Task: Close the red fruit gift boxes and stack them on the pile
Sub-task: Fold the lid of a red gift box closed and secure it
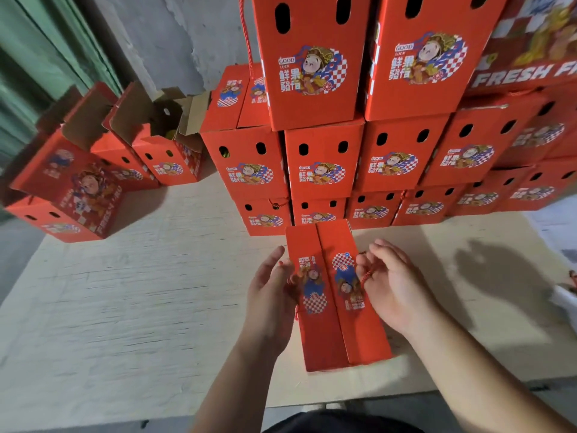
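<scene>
At the bottom centre of the frame, a closed red gift box (335, 295) lies on pale cardboard sheeting (140, 292) spread over the floor. The left hand (271, 289) rests against its left side, fingers straight and relaxed. The right hand (388, 278), at the box's right edge, curls its fingers round a red cord handle (366, 275). Just beyond, touching the box's far end, the pile of closed boxes (359, 145) rises across the upper centre and right. At upper left stand open boxes (150, 142), flaps raised.
</scene>
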Available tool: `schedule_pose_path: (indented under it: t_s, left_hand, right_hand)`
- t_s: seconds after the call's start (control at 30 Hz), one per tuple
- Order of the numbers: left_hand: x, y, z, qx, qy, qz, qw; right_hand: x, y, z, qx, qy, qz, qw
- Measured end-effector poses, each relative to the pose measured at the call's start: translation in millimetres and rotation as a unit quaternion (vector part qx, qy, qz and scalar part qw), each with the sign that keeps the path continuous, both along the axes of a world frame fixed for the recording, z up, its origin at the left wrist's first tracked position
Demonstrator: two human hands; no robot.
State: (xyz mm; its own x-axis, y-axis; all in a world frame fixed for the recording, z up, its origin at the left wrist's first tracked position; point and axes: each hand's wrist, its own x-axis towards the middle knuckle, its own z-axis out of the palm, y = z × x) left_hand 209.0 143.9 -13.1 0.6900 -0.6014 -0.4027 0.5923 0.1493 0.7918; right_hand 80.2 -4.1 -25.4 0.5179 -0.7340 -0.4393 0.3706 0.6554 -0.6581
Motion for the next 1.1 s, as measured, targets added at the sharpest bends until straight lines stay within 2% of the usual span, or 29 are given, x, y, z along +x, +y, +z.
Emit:
schedule_pose_path:
  t_s: [0.07,0.1,0.17,0.23,0.33,0.4,0.43,0.5,0.57,0.6,0.67,0.73,0.83,0.9,1.0,1.1]
  left_hand:
    - [2.2,-2.0,23.2,-0.029,-0.072,-0.014,0.997]
    - [2.0,-3.7,36.6,-0.032,-0.137,-0.027,0.990]
    - [-2.5,-6.4,58.5,-0.026,-0.253,-0.070,0.965]
    - [-8.9,-4.3,70.3,0.003,-0.331,-0.114,0.937]
    - [-3.2,8.3,69.7,0.127,-0.480,-0.120,0.859]
    - [11.1,19.0,60.8,0.211,-0.518,-0.026,0.829]
    - [18.8,23.4,54.5,0.223,-0.502,0.038,0.835]
    - [30.5,27.7,34.9,0.218,-0.392,0.121,0.885]
    - [27.9,29.3,12.0,0.233,-0.261,0.093,0.932]
    - [21.9,31.0,-1.9,0.247,-0.218,0.052,0.943]
    - [4.7,35.4,-26.3,0.263,-0.160,-0.016,0.951]
    - [-5.3,39.4,-37.4,0.258,-0.110,-0.042,0.959]
    - [-4.0,37.9,-39.3,0.252,-0.077,-0.091,0.960]
    - [-2.5,34.2,-36.4,0.222,-0.071,-0.117,0.965]
    - [2.4,30.1,-30.8,0.135,-0.082,-0.095,0.983]
    - [14.6,32.5,-24.2,0.093,-0.081,-0.040,0.992]
  right_hand:
    - [6.9,13.6,20.1,-0.022,-0.019,0.097,0.995]
    - [10.0,22.8,25.8,-0.092,0.015,0.149,0.984]
    - [17.2,46.5,40.0,-0.274,0.097,0.246,0.924]
    - [22.8,66.8,49.6,-0.363,0.085,0.325,0.869]
    - [28.2,72.7,57.0,-0.335,0.135,0.349,0.865]
    - [35.0,59.6,72.2,-0.304,0.162,0.346,0.873]
    - [41.2,49.2,86.1,-0.303,0.162,0.319,0.883]
    - [51.9,23.8,118.2,-0.279,0.115,0.246,0.921]
    - [56.1,3.2,150.9,-0.255,-0.029,0.223,0.940]
    - [56.4,-0.6,162.9,-0.250,-0.092,0.234,0.935]
    - [53.1,6.1,173.0,-0.252,-0.143,0.284,0.914]
    - [52.6,23.5,167.1,-0.264,-0.117,0.336,0.897]
    - [59.9,40.4,154.0,-0.365,0.086,0.348,0.859]
    - [64.4,42.1,153.5,-0.382,0.147,0.348,0.843]
    - [68.0,36.9,165.9,-0.373,0.063,0.337,0.862]
    - [69.0,36.6,172.7,-0.408,-0.010,0.353,0.842]
